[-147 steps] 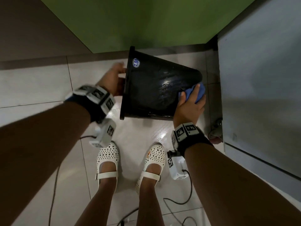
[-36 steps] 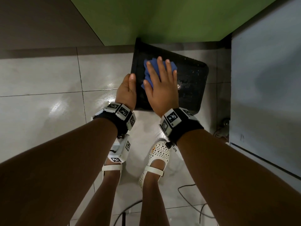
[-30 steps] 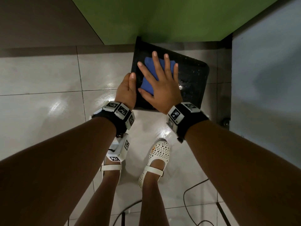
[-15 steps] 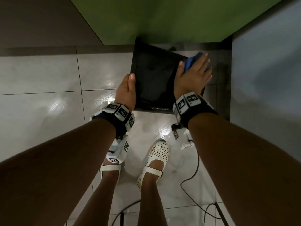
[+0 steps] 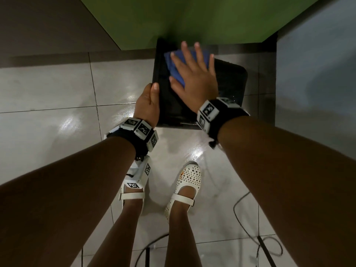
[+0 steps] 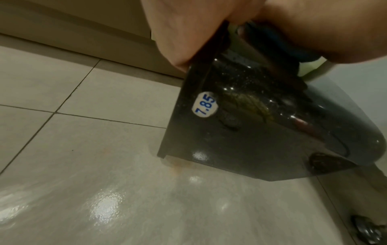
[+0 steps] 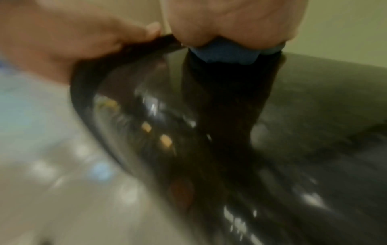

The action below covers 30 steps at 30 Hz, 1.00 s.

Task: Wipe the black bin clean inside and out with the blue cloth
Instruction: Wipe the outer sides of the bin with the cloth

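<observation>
The black bin (image 5: pixel 231 81) lies on its side, its open rim to the left, one rim corner down by the tiled floor. My left hand (image 5: pixel 147 105) grips the rim, thumb on the outside. My right hand (image 5: pixel 194 78) lies flat with spread fingers and presses the blue cloth (image 5: pixel 173 60) onto the bin's upper outer wall near the rim. In the left wrist view the bin (image 6: pixel 261 132) shows a white "7.85" sticker (image 6: pixel 205 106) and specks on its glossy side. The right wrist view is blurred, with the cloth (image 7: pixel 228 53) under my palm.
A green wall (image 5: pixel 192 20) stands just behind the bin and a grey-blue panel (image 5: pixel 316 74) close on its right. My feet in white shoes (image 5: pixel 185 185) stand on the shiny tiles below. Cables (image 5: pixel 250 237) trail on the floor at the lower right.
My right hand has swept the cloth left, from the bin's base end back to the wall near the rim. The left hand keeps its hold on the rim.
</observation>
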Each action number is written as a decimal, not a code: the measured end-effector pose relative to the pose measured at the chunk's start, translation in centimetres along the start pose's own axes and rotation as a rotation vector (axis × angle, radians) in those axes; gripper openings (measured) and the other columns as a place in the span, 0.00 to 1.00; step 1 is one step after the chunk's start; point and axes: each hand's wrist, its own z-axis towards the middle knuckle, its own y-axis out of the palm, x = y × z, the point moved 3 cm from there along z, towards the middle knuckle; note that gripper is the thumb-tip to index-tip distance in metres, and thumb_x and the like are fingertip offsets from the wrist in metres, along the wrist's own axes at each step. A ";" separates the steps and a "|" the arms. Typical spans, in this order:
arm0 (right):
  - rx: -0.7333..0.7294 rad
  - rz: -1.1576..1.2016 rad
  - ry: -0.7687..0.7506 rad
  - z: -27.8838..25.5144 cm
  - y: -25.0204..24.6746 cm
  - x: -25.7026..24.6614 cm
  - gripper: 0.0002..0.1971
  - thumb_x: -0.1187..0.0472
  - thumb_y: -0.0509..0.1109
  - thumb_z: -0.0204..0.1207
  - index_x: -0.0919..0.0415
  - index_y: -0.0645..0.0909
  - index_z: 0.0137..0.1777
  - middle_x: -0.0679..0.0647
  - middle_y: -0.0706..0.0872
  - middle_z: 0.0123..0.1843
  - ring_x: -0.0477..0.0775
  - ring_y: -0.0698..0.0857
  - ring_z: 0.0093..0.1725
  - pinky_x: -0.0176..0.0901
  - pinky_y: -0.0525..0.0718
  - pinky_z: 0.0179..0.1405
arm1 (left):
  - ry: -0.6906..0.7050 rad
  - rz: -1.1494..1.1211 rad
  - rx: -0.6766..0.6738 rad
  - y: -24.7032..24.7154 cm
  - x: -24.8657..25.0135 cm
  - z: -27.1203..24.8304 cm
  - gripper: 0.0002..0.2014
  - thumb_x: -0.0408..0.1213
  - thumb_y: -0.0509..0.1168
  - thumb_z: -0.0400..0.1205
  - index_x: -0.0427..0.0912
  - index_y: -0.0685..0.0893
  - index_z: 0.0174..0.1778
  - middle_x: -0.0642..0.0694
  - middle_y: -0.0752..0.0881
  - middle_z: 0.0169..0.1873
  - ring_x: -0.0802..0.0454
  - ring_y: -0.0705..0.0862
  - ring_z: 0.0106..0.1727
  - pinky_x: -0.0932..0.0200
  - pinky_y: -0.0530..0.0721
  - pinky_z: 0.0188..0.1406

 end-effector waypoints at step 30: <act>0.180 0.544 0.993 -5.5 -0.2 8.4 0.25 0.45 0.54 0.83 0.49 0.60 0.79 0.62 0.73 0.74 0.64 0.76 0.69 0.49 0.76 0.63 | -0.062 0.030 0.033 0.2 0.0 -1.5 0.20 0.44 0.44 0.87 0.36 0.76 0.57 0.47 0.78 0.46 0.51 0.76 0.49 0.59 0.72 0.49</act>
